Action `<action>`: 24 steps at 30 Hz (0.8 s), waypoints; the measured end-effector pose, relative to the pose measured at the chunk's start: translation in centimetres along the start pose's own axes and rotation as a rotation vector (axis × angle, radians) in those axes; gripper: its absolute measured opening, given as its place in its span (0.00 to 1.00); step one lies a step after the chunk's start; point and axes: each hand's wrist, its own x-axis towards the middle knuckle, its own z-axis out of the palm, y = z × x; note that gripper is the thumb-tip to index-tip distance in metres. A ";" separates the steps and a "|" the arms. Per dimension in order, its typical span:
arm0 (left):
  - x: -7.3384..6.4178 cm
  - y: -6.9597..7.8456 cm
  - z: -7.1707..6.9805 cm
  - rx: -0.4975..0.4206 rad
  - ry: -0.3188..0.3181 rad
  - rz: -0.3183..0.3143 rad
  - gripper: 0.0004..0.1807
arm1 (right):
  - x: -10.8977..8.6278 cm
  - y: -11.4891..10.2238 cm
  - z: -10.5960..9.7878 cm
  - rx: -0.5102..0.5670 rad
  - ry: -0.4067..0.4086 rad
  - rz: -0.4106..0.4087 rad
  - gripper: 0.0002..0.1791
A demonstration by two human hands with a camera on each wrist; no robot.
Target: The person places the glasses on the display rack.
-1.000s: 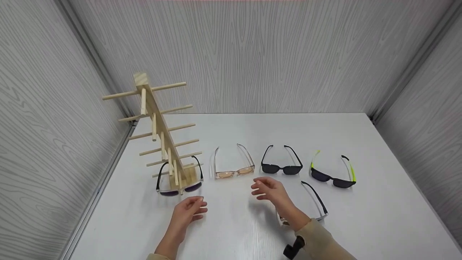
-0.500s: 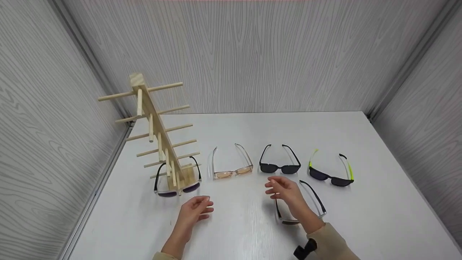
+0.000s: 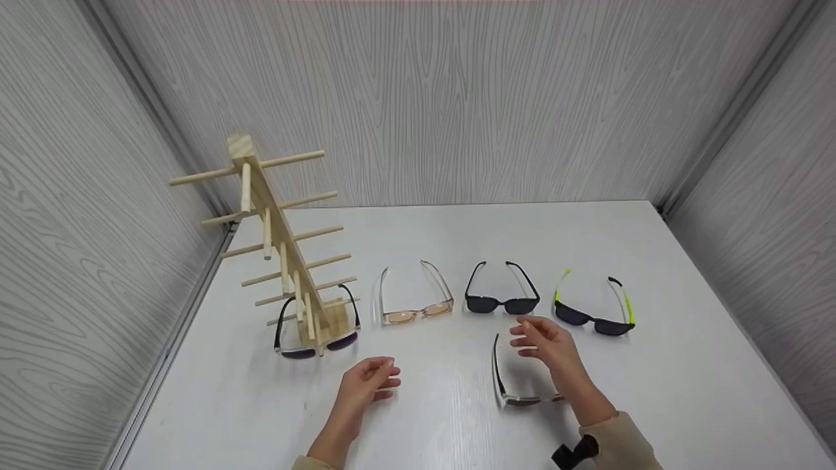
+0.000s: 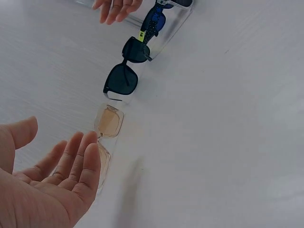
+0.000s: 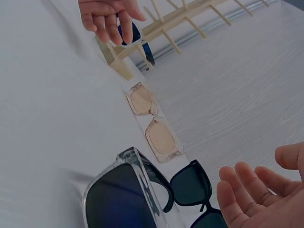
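My right hand point(image 3: 552, 349) hovers over a pair of clear-framed sunglasses with dark temples point(image 3: 522, 401), hiding its right side; the fingers are loosely bent and hold nothing. In the right wrist view that pair's dark lens point(image 5: 121, 199) looms close beside the relaxed right fingers point(image 5: 244, 187). My left hand point(image 3: 366, 385) is held above the table in front of a wooden eyewear rack point(image 3: 281, 222), relaxed with nothing in it. On the rack's lowest peg hangs a pair of sunglasses with purplish lenses point(image 3: 343, 341). The left wrist view shows the left fingers point(image 4: 83, 171) overlapping peach-tinted glasses point(image 4: 109, 122).
Behind the hands, the peach-tinted glasses point(image 3: 418, 314), black sunglasses point(image 3: 501, 305) and sunglasses with neon-yellow temples point(image 3: 591, 321) lie in a row on the white table point(image 3: 418, 235). Grey wood-grain panels point(image 3: 418, 98) enclose the back and sides.
My right hand has moved rightward, from left of the clear-framed sunglasses to over them. The left hand has drifted a little right. The view has shifted slightly; the glasses lie where they were.
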 end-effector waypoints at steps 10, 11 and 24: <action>0.2 -0.4 1.1 -0.015 -0.045 0.019 0.27 | -0.6 -0.2 -3.4 0.029 0.069 -0.035 0.24; 0.2 -0.3 1.2 -0.014 -0.046 0.020 0.27 | -0.7 -0.2 -3.7 0.028 0.074 -0.035 0.24; 0.5 0.2 3.9 0.042 -0.120 0.086 0.26 | -1.5 -0.1 -6.4 -0.017 0.135 -0.034 0.25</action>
